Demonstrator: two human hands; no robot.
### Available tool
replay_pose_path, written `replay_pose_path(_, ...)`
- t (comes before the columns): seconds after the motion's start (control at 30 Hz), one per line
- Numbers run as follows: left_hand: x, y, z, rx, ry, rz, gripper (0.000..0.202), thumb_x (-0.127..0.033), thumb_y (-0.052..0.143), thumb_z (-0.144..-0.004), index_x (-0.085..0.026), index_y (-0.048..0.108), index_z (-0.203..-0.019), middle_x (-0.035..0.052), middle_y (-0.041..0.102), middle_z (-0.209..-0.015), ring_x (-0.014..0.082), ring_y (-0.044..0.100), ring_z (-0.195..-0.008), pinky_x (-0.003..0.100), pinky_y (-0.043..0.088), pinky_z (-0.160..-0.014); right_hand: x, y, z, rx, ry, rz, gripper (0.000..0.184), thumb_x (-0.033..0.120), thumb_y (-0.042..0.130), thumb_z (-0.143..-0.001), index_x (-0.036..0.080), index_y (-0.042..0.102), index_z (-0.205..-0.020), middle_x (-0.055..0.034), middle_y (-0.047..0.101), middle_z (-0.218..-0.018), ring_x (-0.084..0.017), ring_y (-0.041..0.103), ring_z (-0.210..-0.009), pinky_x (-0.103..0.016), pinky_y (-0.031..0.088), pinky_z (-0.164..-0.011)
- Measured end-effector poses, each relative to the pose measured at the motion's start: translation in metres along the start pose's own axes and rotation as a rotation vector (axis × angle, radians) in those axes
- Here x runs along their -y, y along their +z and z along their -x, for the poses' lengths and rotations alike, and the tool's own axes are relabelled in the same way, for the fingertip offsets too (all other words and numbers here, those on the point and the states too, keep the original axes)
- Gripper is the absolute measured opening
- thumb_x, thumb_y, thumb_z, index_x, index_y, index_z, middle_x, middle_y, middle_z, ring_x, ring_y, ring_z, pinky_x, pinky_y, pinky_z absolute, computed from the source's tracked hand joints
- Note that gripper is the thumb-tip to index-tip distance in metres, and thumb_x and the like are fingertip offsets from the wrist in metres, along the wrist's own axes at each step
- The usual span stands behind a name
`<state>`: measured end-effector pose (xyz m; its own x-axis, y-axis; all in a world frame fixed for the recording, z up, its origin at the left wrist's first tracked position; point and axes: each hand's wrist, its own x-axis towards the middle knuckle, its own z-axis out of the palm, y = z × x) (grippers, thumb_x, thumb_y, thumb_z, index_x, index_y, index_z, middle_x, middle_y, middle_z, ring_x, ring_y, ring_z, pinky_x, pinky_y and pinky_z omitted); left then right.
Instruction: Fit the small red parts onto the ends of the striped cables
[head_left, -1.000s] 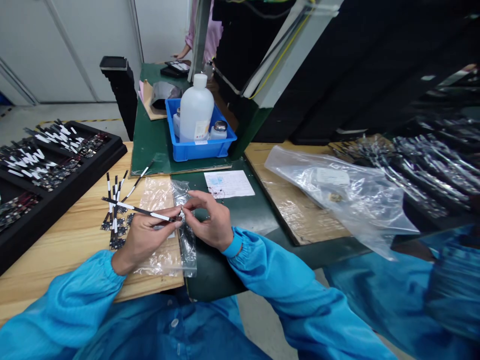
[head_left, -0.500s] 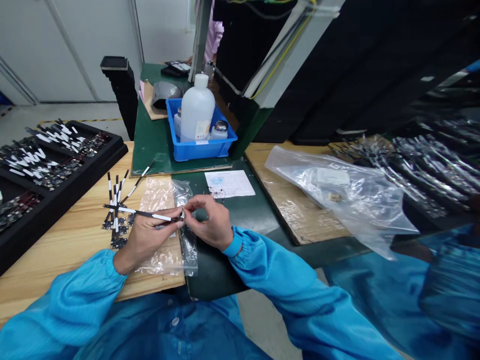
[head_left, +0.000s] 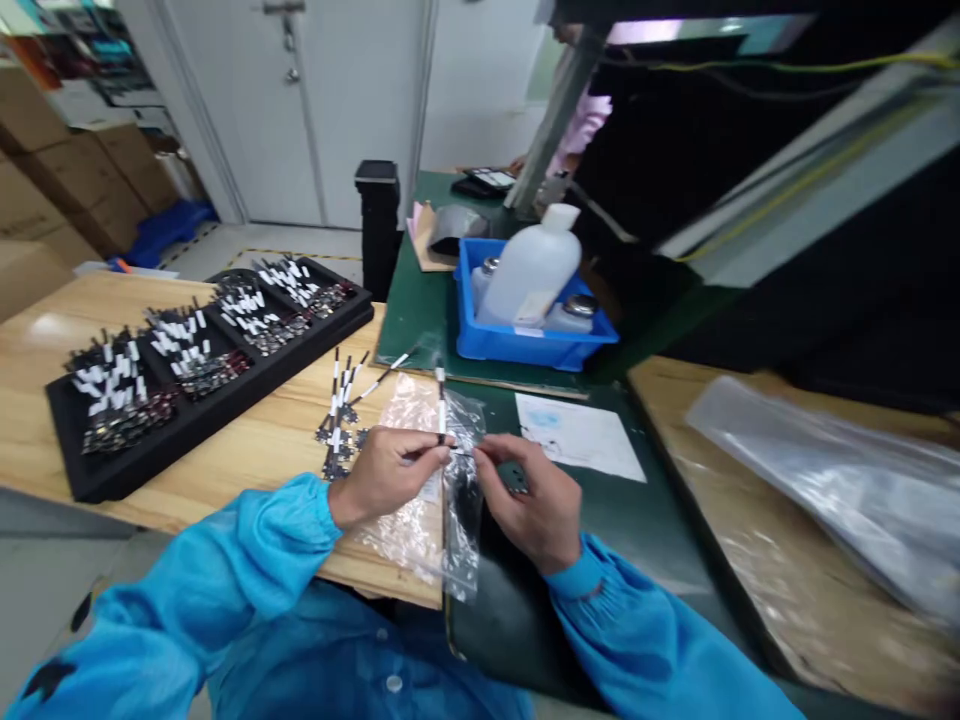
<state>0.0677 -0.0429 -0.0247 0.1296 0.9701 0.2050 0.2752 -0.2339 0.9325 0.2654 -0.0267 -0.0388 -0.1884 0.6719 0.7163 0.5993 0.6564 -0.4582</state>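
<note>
My left hand point(head_left: 391, 478) is closed in a pinch on the lower end of a black-and-white flex strip point(head_left: 442, 412), which stands up from its fingertips. Close beside it, my right hand point(head_left: 534, 500) is closed too, thumb against forefinger. A thin dark piece spans the small gap between the fingertips; its kind is too small to make out. Beneath both hands lies a clear plastic bag point(head_left: 409, 540). Several similar strips with small circuit boards point(head_left: 335, 462) are fanned out on the wooden table left of my left hand.
A black divided tray point(head_left: 217, 410) full of strips and boards lies at the left. Behind my hands, a blue bin point(head_left: 517, 345) holds a large white bottle point(head_left: 536, 265) and small jars. A paper sheet point(head_left: 581, 437) and a plastic bag point(head_left: 825, 490) lie to the right.
The view has swung left, showing more of the black tray. The strip in my left hand has turned from lying sideways to pointing upward. My fingertips have drawn slightly apart.
</note>
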Motion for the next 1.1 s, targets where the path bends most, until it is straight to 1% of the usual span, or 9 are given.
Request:
replay_pose_path(0.17, -0.001, -0.012, -0.011, -0.139, 0.022, 0.135, 0.025, -0.033, 0.065, -0.090, -0.014, 0.078, -0.100, 0.0101, 0.079, -0.102, 0.0226, 0.077, -0.085, 0.029, 0.062, -0.077, -0.002, -0.005, -0.001, -0.030, -0.045, -0.011, 0.018, 0.019, 0.068, -0.087, 0.022, 0.065, -0.104, -0.0021, 0.070, -0.080, -0.017, 0.068, -0.065, -0.029, 0.056, -0.065)
replay_pose_path(0.3, -0.007, -0.041, -0.021, -0.370, 0.036, 0.306, 0.029, -0.036, 0.072, -0.084, -0.013, 0.074, -0.100, 0.0091, 0.079, -0.089, 0.0190, 0.076, -0.068, 0.026, 0.062, -0.062, 0.000, -0.009, -0.006, -0.011, -0.129, -0.035, 0.016, 0.016, 0.069, -0.087, 0.020, 0.064, -0.102, -0.0017, 0.068, -0.080, -0.014, 0.065, -0.065, -0.026, 0.054, -0.064)
replay_pose_path(0.4, -0.016, -0.081, -0.017, -0.522, 0.038, 0.343, 0.036, -0.036, 0.077, -0.080, -0.012, 0.071, -0.106, 0.0047, 0.076, -0.071, 0.0173, 0.073, -0.059, 0.024, 0.060, -0.057, 0.000, -0.011, -0.009, -0.025, -0.148, -0.032, 0.015, 0.016, 0.069, -0.088, 0.019, 0.064, -0.101, -0.0016, 0.067, -0.080, -0.014, 0.064, -0.066, -0.026, 0.054, -0.065)
replay_pose_path(0.57, -0.025, -0.167, 0.019, -0.727, 0.008, 0.287, 0.049, -0.034, 0.082, -0.073, -0.014, 0.067, -0.116, 0.0004, 0.073, -0.067, 0.0135, 0.069, -0.053, 0.019, 0.054, -0.050, 0.001, -0.013, -0.010, -0.038, -0.198, -0.042, 0.013, 0.015, 0.069, -0.087, 0.019, 0.064, -0.098, -0.0029, 0.067, -0.081, -0.016, 0.066, -0.069, -0.028, 0.053, -0.068)
replay_pose_path(0.7, -0.019, -0.235, 0.055, -0.877, -0.075, 0.105, 0.056, -0.033, 0.082, -0.068, -0.012, 0.066, -0.118, -0.0024, 0.066, -0.056, 0.0097, 0.059, -0.045, 0.016, 0.046, -0.045, 0.003, -0.012, -0.011, -0.024, -0.226, -0.083, 0.011, 0.012, 0.069, -0.087, 0.018, 0.064, -0.094, -0.0040, 0.068, -0.084, -0.016, 0.066, -0.071, -0.029, 0.053, -0.071)
replay_pose_path(0.8, -0.008, -0.273, 0.077, -0.950, -0.224, -0.045, 0.063, -0.036, 0.079, -0.065, -0.010, 0.064, -0.120, -0.0048, 0.060, -0.050, 0.0090, 0.053, -0.043, 0.016, 0.041, -0.043, 0.004, -0.012, -0.011, -0.004, -0.228, -0.108, 0.011, 0.010, 0.067, -0.087, 0.018, 0.063, -0.094, -0.0040, 0.067, -0.084, -0.015, 0.065, -0.071, -0.029, 0.052, -0.072)
replay_pose_path(0.87, 0.000, -0.287, 0.088, -0.956, -0.316, -0.106, 0.068, -0.037, 0.079, -0.063, -0.007, 0.063, -0.122, -0.0052, 0.056, -0.047, 0.0095, 0.049, -0.039, 0.017, 0.036, -0.040, 0.005, -0.012, -0.012, 0.005, -0.238, -0.110, 0.011, 0.010, 0.067, -0.088, 0.018, 0.063, -0.094, -0.0041, 0.067, -0.084, -0.016, 0.065, -0.071, -0.030, 0.052, -0.072)
replay_pose_path(0.93, 0.004, -0.291, 0.095, -0.950, -0.375, -0.150, 0.072, -0.037, 0.079, -0.062, -0.004, 0.061, -0.123, -0.0050, 0.055, -0.044, 0.0101, 0.044, -0.036, 0.019, 0.033, -0.038, 0.005, -0.012, -0.012, 0.012, -0.247, -0.108, 0.011, 0.010, 0.066, -0.088, 0.019, 0.063, -0.094, -0.0043, 0.066, -0.085, -0.016, 0.064, -0.071, -0.030, 0.052, -0.072)
replay_pose_path(1.1, 0.003, -0.282, 0.103, -0.976, -0.459, -0.326, 0.067, -0.041, 0.076, -0.066, -0.007, 0.065, -0.122, -0.0022, 0.058, -0.045, 0.0128, 0.044, -0.036, 0.023, 0.033, -0.041, 0.005, -0.013, -0.012, 0.019, -0.242, -0.116, 0.012, 0.010, 0.066, -0.088, 0.019, 0.063, -0.095, -0.0044, 0.067, -0.085, -0.016, 0.065, -0.071, -0.030, 0.052, -0.072)
